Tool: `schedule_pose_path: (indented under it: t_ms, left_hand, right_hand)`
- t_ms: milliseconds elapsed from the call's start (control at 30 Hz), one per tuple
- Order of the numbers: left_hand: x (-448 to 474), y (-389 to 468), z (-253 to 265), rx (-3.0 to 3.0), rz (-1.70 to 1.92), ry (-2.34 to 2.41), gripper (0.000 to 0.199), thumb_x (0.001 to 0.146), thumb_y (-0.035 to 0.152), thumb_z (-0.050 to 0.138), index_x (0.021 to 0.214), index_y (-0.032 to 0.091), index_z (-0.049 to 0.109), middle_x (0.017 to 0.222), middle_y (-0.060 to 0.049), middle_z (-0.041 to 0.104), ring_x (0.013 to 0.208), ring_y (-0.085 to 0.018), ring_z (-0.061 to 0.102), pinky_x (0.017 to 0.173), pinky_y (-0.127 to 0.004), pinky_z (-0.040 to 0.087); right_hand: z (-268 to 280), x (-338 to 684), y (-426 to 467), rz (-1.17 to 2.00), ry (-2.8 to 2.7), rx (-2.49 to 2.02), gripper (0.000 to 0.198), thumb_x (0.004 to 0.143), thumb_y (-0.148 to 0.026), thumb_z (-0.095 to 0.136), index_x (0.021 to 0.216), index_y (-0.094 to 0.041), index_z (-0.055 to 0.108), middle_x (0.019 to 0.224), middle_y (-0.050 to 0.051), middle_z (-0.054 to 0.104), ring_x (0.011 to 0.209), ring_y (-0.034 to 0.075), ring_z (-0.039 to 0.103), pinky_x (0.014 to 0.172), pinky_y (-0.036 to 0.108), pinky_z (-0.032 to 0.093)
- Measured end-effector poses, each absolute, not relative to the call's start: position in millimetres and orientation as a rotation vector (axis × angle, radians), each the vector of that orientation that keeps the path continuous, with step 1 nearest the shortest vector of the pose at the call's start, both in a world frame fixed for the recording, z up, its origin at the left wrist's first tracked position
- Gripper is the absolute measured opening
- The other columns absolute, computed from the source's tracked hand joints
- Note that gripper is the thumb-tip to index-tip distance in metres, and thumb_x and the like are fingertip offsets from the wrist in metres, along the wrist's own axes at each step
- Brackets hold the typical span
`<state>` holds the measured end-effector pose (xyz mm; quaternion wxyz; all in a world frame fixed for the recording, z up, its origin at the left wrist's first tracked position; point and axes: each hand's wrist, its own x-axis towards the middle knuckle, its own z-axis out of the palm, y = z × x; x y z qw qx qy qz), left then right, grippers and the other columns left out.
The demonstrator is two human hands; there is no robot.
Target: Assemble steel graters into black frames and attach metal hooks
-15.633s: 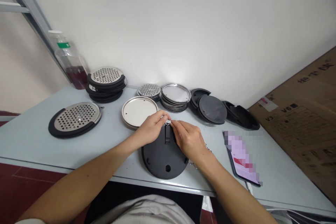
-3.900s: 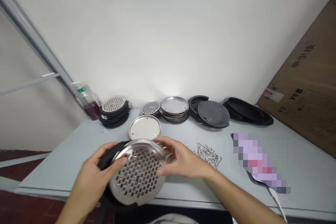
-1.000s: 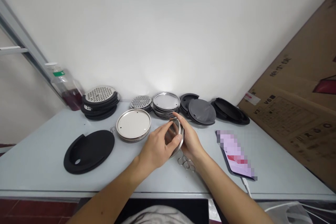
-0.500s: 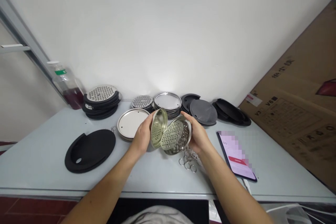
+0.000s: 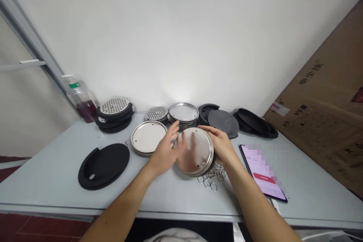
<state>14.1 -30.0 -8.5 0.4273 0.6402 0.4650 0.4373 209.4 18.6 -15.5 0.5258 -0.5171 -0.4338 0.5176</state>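
Observation:
My right hand grips a round shiny metal lid by its right edge, tilted above the table. The lid has a raised rim and small holes near its edge; at least one more layer shows beneath it. Just left of it, my left hand has its fingers spread, and its reflection shows in the metal. Whether its fingertips touch the surface I cannot tell. A stack of similar metal lids lies behind my left hand. Small metal split rings are scattered under the held lid.
Along the wall stand black holders with perforated discs, perforated metal discs, a lid stack, grey discs and black holders. A black holder lies left, a phone right. A bottle and cardboard box flank them.
The two perforated metal pieces, held apart in both hands before, are now together in my right hand, smooth face showing. My left hand has let go and spread its fingers. The view has shifted slightly.

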Motion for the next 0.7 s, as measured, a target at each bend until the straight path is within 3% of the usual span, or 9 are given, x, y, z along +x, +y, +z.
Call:
schedule_pose_path:
  t_ms: [100, 167, 267, 367, 433, 533, 633, 700]
  left_hand:
    - [31, -43, -14, 1.903, 0.886, 1.197, 0.098, 0.073, 0.058, 0.073, 0.153, 0.028, 0.024, 0.159, -0.015, 0.022, 0.146, -0.039, 0.020, 0.112, -0.059, 0.030]
    - [42, -51, -18, 2.005, 0.859, 1.261, 0.105, 0.067, 0.059, 0.077, 0.153, 0.028, 0.025, 0.160, -0.015, 0.018, 0.146, -0.042, 0.013, 0.111, -0.065, 0.028]
    - [47, -54, -15, 2.019, 0.981, 1.282, 0.088, 0.078, 0.052, 0.070, 0.151, 0.026, 0.029, 0.155, -0.014, 0.033, 0.143, -0.036, 0.029, 0.111, -0.057, 0.033]
    - [31, -45, -2, 1.903, 1.099, 1.306, 0.058, 0.093, 0.044, 0.052, 0.145, 0.024, 0.040, 0.132, -0.010, 0.061, 0.118, -0.028, 0.060, 0.099, -0.044, 0.048]
    - [9, -31, 8, 1.786, 1.235, 1.428, 0.042, 0.097, 0.042, 0.042, 0.133, 0.024, 0.055, 0.113, -0.007, 0.071, 0.102, -0.025, 0.067, 0.088, -0.039, 0.053]
    - [-33, -7, 16, 1.525, 1.471, 1.593, 0.034, 0.094, 0.039, 0.047, 0.111, 0.018, 0.067, 0.098, -0.008, 0.073, 0.090, -0.023, 0.070, 0.078, -0.034, 0.055]
    - [-64, 9, 14, 1.216, 1.527, 1.571, 0.036, 0.088, 0.041, 0.054, 0.109, 0.014, 0.064, 0.089, -0.009, 0.073, 0.067, -0.019, 0.070, 0.063, -0.031, 0.056]
    - [-71, 9, 9, 1.242, 1.458, 1.584, 0.040, 0.085, 0.045, 0.059, 0.109, 0.014, 0.065, 0.090, -0.009, 0.074, 0.072, -0.020, 0.071, 0.068, -0.032, 0.056]
  right_hand:
    - [-19, 209, 17, 1.091, -1.196, -1.253, 0.026, 0.072, -0.034, 0.069, 0.094, -0.022, 0.076, 0.095, 0.007, 0.075, 0.091, 0.027, 0.067, 0.084, 0.040, 0.049]
    - [-22, 209, 17, 1.026, -1.269, -1.262, 0.024, 0.076, -0.035, 0.066, 0.094, -0.022, 0.076, 0.097, 0.007, 0.075, 0.096, 0.027, 0.066, 0.089, 0.042, 0.048]
    - [-26, 212, 20, 0.982, -1.314, -1.276, 0.023, 0.078, -0.033, 0.063, 0.094, -0.023, 0.076, 0.098, 0.006, 0.075, 0.099, 0.028, 0.066, 0.092, 0.044, 0.046]
    - [-30, 215, 25, 0.940, -1.321, -1.282, 0.023, 0.077, -0.030, 0.063, 0.094, -0.024, 0.077, 0.102, 0.006, 0.075, 0.102, 0.028, 0.065, 0.096, 0.045, 0.044]
    - [-34, 218, 28, 0.928, -1.316, -1.287, 0.023, 0.075, -0.029, 0.065, 0.093, -0.024, 0.077, 0.103, 0.006, 0.075, 0.103, 0.028, 0.064, 0.097, 0.045, 0.043]
    - [-38, 220, 31, 0.953, -1.325, -1.304, 0.022, 0.075, -0.030, 0.065, 0.092, -0.024, 0.077, 0.100, 0.007, 0.075, 0.101, 0.028, 0.065, 0.096, 0.045, 0.044]
    - [-40, 221, 33, 0.983, -1.352, -1.333, 0.024, 0.076, -0.031, 0.063, 0.094, -0.023, 0.077, 0.100, 0.008, 0.075, 0.099, 0.028, 0.066, 0.094, 0.046, 0.045]
    - [-40, 220, 33, 1.000, -1.361, -1.340, 0.024, 0.076, -0.031, 0.062, 0.094, -0.022, 0.077, 0.101, 0.008, 0.075, 0.098, 0.028, 0.066, 0.093, 0.046, 0.045]
